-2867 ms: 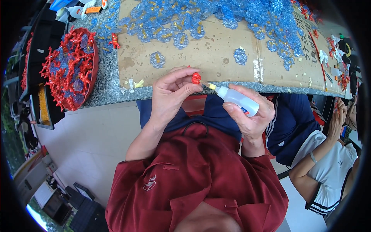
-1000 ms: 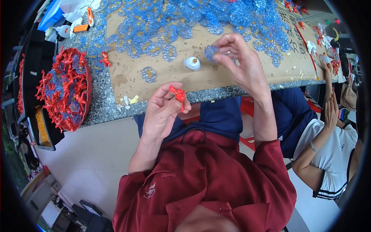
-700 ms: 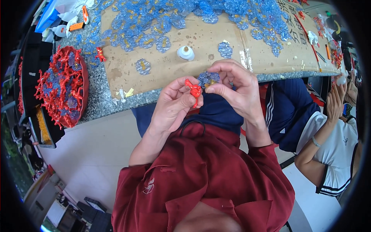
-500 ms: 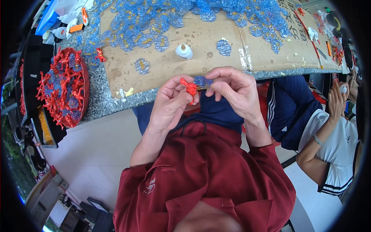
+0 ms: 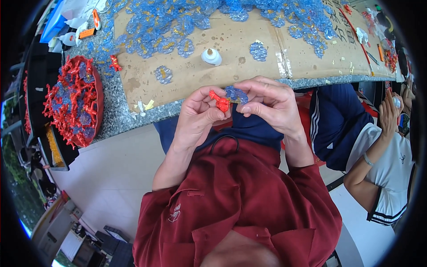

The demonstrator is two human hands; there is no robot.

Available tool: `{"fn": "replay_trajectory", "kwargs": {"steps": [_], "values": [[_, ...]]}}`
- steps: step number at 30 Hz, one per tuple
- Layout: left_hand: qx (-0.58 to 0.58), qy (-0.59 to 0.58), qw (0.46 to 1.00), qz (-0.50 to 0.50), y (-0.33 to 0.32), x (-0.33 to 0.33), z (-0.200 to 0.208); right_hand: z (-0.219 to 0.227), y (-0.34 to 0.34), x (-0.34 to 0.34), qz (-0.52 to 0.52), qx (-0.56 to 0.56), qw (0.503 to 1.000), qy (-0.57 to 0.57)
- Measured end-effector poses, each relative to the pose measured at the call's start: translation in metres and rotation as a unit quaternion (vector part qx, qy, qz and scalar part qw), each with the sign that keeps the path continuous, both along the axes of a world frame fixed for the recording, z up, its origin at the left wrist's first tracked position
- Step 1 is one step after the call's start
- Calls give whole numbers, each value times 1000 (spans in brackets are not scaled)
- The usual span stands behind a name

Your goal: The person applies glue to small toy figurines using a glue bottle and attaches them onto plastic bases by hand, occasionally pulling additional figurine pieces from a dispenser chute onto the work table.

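My left hand [image 5: 199,113] pinches a small glossy red figurine [image 5: 219,102] between thumb and fingers. Against the figurine's right side sits a translucent blue disc with a scalloped edge [image 5: 236,95], gripped by my right hand [image 5: 269,102] between thumb and fingertips. The two pieces touch or nearly touch; the exact contact is hidden by my fingers. Both hands are just off the table's near edge, over my lap. Ahead of them a white squeeze bottle [image 5: 211,57] stands on the cardboard, with single blue scalloped discs [image 5: 163,74] lying on either side.
Many blue discs [image 5: 178,26] heap across the far cardboard sheet [image 5: 222,73]. At left, a red basin [image 5: 98,111] is piled with red figurines and blue pieces. One red figurine [image 5: 115,63] lies beside it. A co-worker's arm [image 5: 362,171] is at right.
The blue disc has turned so more of its face shows beside the red figurine. My right fingers have shifted slightly on it; both hands stay in nearly the same place.
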State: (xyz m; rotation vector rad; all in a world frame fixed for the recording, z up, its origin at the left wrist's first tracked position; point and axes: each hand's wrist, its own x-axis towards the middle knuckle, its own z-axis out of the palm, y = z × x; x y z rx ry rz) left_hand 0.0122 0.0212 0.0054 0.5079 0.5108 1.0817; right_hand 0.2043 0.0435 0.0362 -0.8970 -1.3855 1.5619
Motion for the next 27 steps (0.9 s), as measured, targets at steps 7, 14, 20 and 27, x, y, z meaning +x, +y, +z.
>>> {"fn": "replay_trajectory", "kwargs": {"steps": [7,14,20,27], "values": [[19,19,999,41,2,-2,7,7,-3,-5,-66,184,975,-101],[67,111,986,109,-1,4,12,-4,-10,-14,-130,273,947,-110],[130,137,971,147,-1,8,8,-6,-18,-18,-145,238,958,-66],[152,171,961,157,-3,9,11,-8,-17,-25,-136,-105,950,262]]}}
